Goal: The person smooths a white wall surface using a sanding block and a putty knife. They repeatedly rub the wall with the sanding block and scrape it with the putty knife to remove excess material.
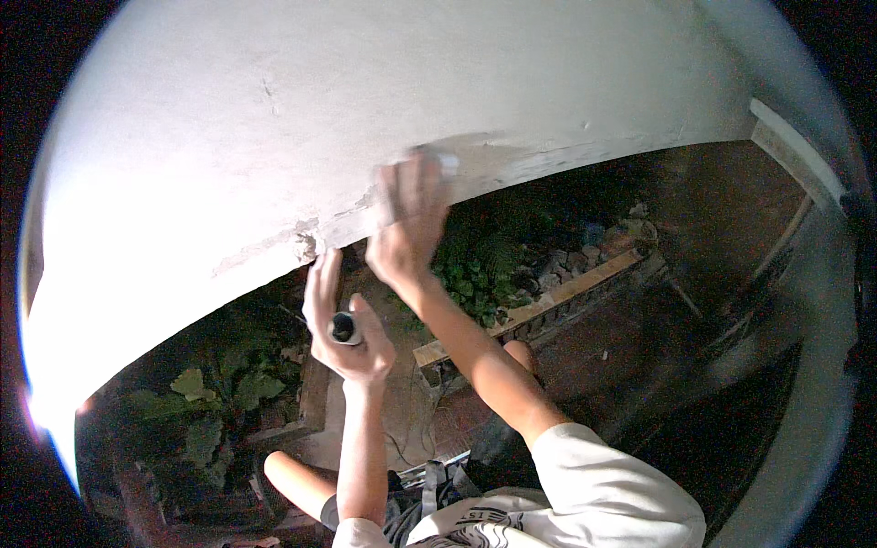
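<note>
My left hand (352, 342) is raised with its fingers stretched up to the lower edge of a white wall (301, 110). Between its thumb and palm sits a cylindrical object (343, 329) with a light rim and a black round end, seen end-on, so its kind is unclear. My right hand (409, 224), smeared by motion, is against the same wall edge a little farther right. A small pale thing (449, 164) shows by its fingertips, too blurred to name. Cracked, flaking plaster (306, 242) lies just above my left fingertips.
Below the wall, leafy plants (224, 393) grow at the left and more greenery (475, 283) behind a low ledge (548, 301). Several stones (575, 265) lie by that ledge. A pale rail or post (799, 151) rises at the right. My legs are below.
</note>
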A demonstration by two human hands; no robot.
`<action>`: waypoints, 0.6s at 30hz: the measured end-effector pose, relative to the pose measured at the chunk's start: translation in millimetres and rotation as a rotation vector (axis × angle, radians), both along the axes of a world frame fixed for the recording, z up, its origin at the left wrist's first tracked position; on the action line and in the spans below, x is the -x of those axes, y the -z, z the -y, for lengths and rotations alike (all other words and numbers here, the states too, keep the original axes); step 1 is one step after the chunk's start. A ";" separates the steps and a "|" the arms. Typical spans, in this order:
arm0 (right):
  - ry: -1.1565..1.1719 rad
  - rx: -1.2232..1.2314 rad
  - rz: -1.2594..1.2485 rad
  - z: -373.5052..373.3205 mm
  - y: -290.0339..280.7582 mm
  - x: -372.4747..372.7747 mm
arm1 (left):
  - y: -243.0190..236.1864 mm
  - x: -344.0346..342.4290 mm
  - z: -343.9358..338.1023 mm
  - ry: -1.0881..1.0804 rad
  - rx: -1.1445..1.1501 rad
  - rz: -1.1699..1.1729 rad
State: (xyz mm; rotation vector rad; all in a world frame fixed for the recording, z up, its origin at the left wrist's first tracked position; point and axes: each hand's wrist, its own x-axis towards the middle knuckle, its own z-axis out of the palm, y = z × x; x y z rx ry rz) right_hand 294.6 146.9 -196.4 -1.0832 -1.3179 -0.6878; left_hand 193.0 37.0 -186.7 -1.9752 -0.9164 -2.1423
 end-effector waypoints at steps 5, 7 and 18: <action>-1.006 0.261 0.218 22.2 24.8 51.2 | 8.4 -4.6 7.9 0.105 0.150 0.024; -1.356 0.566 0.067 47.2 50.8 61.9 | 17.9 5.6 6.1 0.204 0.213 0.153; -1.103 0.946 -0.629 140.9 108.3 51.2 | 85.3 96.3 32.0 -0.283 0.533 0.204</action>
